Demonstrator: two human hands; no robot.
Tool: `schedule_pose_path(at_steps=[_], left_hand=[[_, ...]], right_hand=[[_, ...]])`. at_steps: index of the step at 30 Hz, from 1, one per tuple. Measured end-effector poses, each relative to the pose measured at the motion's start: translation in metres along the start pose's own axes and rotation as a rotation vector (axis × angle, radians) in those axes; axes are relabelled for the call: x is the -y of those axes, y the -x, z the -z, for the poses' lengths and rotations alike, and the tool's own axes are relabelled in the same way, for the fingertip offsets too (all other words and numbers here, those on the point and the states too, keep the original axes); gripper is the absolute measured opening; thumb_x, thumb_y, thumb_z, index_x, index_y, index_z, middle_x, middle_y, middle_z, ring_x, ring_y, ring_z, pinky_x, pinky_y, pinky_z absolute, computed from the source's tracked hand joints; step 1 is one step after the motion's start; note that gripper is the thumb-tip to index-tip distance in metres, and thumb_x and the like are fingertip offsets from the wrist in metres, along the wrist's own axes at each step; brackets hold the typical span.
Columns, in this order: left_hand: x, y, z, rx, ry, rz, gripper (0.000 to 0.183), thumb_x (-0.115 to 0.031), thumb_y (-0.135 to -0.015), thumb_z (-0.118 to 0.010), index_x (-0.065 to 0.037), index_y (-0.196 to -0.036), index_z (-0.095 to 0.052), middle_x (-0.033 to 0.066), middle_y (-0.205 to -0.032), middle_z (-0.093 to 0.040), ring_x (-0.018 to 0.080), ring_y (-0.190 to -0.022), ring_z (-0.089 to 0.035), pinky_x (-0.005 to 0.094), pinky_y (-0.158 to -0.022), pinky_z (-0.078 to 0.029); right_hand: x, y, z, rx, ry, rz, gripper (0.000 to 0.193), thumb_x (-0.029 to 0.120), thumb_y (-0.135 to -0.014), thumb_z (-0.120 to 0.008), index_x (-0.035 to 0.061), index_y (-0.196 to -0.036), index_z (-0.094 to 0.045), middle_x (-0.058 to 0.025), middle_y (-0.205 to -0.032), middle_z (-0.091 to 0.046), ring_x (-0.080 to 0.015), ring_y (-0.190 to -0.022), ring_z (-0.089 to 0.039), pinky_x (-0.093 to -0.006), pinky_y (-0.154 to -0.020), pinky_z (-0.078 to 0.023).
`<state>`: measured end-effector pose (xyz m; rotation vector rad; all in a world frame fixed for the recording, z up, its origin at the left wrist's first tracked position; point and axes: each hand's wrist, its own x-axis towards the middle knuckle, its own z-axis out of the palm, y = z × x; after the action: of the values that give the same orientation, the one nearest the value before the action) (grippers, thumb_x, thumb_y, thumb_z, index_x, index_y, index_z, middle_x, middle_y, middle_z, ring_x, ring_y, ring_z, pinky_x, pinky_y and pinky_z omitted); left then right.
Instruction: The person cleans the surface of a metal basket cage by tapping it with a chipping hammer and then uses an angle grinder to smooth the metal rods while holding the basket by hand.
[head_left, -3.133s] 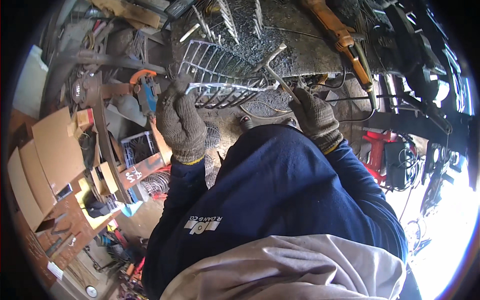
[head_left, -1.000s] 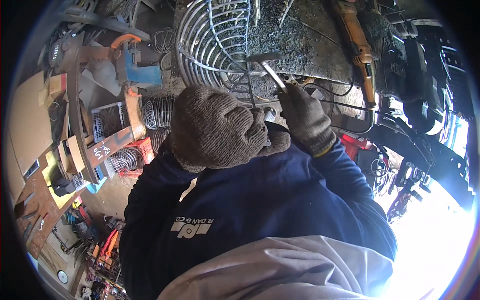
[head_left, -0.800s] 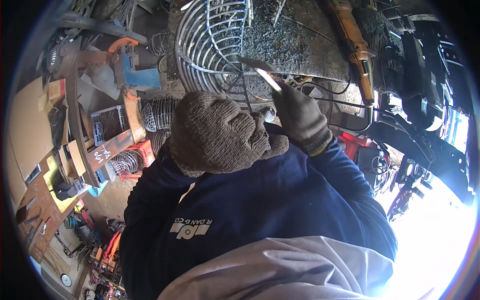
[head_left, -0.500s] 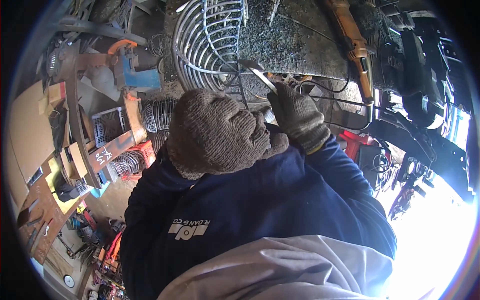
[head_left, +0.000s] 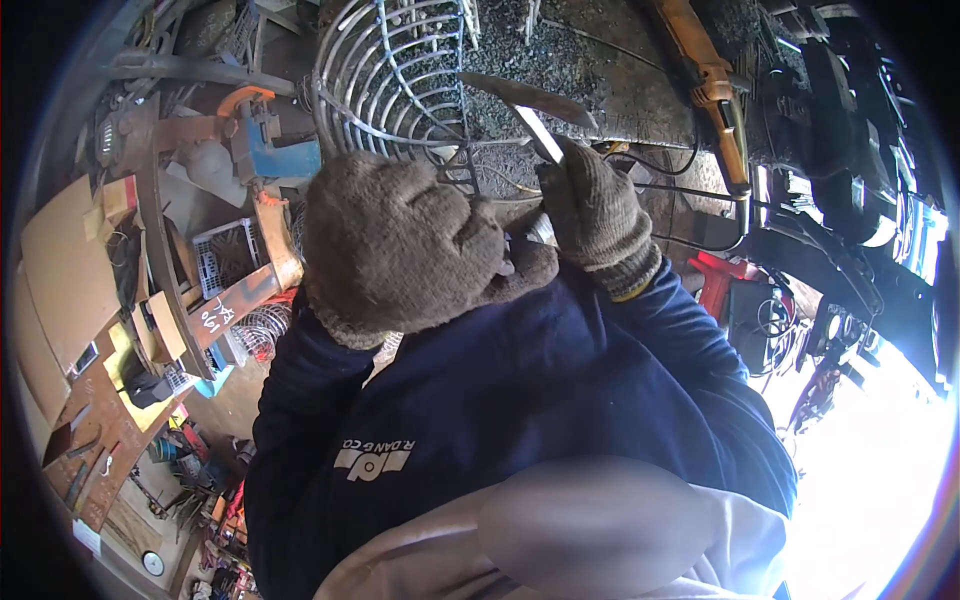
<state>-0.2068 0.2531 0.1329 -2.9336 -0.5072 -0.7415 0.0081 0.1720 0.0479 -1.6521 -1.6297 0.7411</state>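
Left hand [head_left: 405, 245]: gloved, back up, fingers curled in toward the thumb, palm side hidden. Can't tell if it's closed on anything. Right hand [head_left: 597, 205]: gloved, wrapped around the handle of a hammer [head_left: 541, 134], hands apart from each other. Hammer head sits ahead and left of the right hand, long and thin, one end overlapping the cage edge in view; can't tell if it touches. Wire cage [head_left: 392, 85] is straight ahead of the left hand, curved bars fanning away over the bench [head_left: 645, 115]. A dark bar runs from its near end back behind the left glove, so that hand is probably there to steady it, contact unconfirmed. Right grip is at the far end of the handle from the head, likely so the head reaches over the cage while the knuckles stay clear. Grinder [head_left: 708, 85] lies ahead and right of the right hand, its lead trailing off the near side; looks parked there to keep it within reach but out of the hammer's way. Metal pegs [head_left: 531, 18] stand farther ahead of both hands, beside the cage, purpose unclear.
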Motion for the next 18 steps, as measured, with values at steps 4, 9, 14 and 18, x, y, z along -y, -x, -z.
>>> schedule_pose_path(at_steps=[4, 9, 14, 18], left_hand=[[0.018, -0.008, 0.007, -0.038, -0.068, -0.023, 0.052, -0.062, -0.076, -0.081, -0.013, -0.078, -0.064, -0.0003, -0.077, -0.05, 0.0176, -0.063, -0.053, 0.0376, -0.058, -0.043], [0.043, 0.002, 0.029, 0.012, -0.023, -0.018, 0.046, -0.059, -0.076, -0.08, -0.014, -0.082, -0.071, 0.0041, -0.083, -0.061, 0.0268, -0.084, -0.064, 0.0434, -0.067, -0.051], [0.05, 0.025, 0.021, -0.117, 0.088, 0.023, 0.043, -0.049, -0.07, -0.082, -0.015, -0.096, -0.078, 0.009, -0.095, -0.065, 0.0335, -0.092, -0.065, 0.0477, -0.08, -0.053], [0.05, 0.015, 0.031, -0.042, 0.088, 0.04, 0.034, -0.036, -0.069, -0.082, -0.014, -0.096, -0.08, 0.0108, -0.093, -0.066, 0.0343, -0.086, -0.065, 0.0472, -0.08, -0.054]], right_hand=[[-0.027, -0.006, -0.014, 0.097, 0.14, -0.034, 0.032, 0.022, -0.102, -0.062, 0.0017, -0.127, -0.062, -0.0205, -0.094, -0.07, -0.0398, -0.081, -0.071, -0.0468, -0.067, -0.056], [-0.016, 0.005, 0.001, 0.049, 0.044, 0.002, 0.033, 0.022, -0.104, -0.06, 0.0009, -0.129, -0.059, -0.0162, -0.091, -0.068, -0.0359, -0.077, -0.07, -0.0433, -0.066, -0.056], [-0.004, 0.005, 0.0, 0.022, -0.089, 0.017, 0.034, 0.019, -0.102, -0.062, -0.0002, -0.13, -0.059, -0.0155, -0.09, -0.068, -0.0319, -0.078, -0.071, -0.0408, -0.065, -0.056], [-0.017, 0.004, -0.021, 0.058, 0.056, -0.039, 0.035, 0.023, -0.103, -0.061, 0.0012, -0.131, -0.059, -0.0176, -0.09, -0.07, -0.033, -0.079, -0.072, -0.0427, -0.067, -0.056]])
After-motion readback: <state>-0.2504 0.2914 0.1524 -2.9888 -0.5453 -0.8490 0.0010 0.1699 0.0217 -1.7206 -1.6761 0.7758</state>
